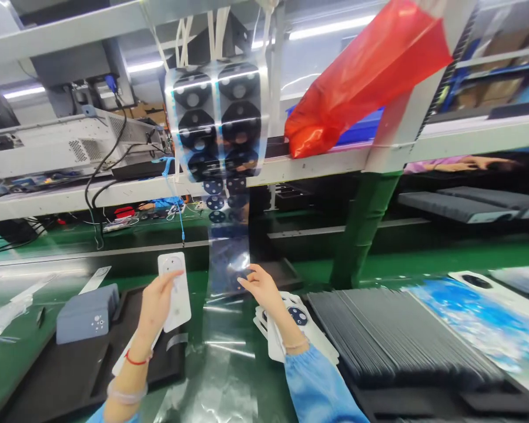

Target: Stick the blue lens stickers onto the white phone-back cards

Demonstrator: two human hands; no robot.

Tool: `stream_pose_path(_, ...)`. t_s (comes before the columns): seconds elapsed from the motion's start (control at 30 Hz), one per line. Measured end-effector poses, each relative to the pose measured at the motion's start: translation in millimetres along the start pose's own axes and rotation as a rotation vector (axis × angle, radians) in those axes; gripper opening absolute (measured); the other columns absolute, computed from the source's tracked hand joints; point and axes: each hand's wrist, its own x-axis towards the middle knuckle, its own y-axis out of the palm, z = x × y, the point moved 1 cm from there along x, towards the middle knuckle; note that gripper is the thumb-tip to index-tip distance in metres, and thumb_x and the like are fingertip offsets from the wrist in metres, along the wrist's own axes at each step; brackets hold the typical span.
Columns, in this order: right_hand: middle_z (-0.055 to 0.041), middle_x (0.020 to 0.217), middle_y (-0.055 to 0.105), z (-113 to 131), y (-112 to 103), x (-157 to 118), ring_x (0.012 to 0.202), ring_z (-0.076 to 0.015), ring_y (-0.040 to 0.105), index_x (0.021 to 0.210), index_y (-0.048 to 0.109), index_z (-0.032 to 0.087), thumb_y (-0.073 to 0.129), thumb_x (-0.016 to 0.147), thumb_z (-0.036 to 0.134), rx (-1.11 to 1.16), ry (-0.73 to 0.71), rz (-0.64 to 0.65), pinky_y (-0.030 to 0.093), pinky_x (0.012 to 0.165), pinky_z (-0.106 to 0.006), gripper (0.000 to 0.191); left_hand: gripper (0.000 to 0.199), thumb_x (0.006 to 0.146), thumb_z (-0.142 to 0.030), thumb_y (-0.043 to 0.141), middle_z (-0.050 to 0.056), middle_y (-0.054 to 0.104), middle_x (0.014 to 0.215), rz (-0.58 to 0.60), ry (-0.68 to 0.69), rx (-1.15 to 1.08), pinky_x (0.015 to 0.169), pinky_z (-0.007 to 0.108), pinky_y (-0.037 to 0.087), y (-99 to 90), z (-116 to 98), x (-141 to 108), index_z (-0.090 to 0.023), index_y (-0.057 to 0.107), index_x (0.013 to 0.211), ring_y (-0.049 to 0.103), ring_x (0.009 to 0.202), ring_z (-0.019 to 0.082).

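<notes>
Two hands are working: our left hand (158, 296) is gripping a white phone back cover (175, 291) above the surface (229, 364), while our right hand (256, 285) is pinching the hanging clear film strip (223, 235) of black camera-ring stickers; peeling one seems next.

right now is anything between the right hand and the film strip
Nothing visible. The right hand already has its fingertips on the clear film strip hanging from the roll. The left hand holds a white panel beside it.
</notes>
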Motion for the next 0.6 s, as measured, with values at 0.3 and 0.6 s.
stream_pose_path(0.3, 0.0047, 0.071, 0.064, 60.0, -21.2, -33.3, 0.072, -0.0235, 0.073, 0.127, 0.056, 0.022, 0.080, 0.073, 0.059, 0.110, -0.081, 0.127, 0.056, 0.077, -0.039, 0.070, 0.045, 0.086, -0.049, 0.060, 0.010, 0.074, 0.129, 0.188, -0.054, -0.172, 0.111, 0.041, 0.043, 49.2, -24.4, -13.0, -0.019, 0.078, 0.114, 0.060, 0.129, 0.033)
stream_pose_path(0.6, -0.0173, 0.128, 0.066, 68.5, -11.0, -52.8, 0.113, -0.0358, 0.069, 0.154, 0.034, 0.024, 0.068, 0.089, 0.047, -0.318, -0.351, 0.013, 0.056, 0.093, -0.058, 0.077, 0.049, 0.069, -0.064, 0.076, 0.011, 0.080, 0.095, 0.329, -0.175, -0.493, 0.080, 0.034, 0.055, 48.7, -32.7, -23.0, -0.018, 0.079, 0.086, 0.072, 0.087, 0.027)
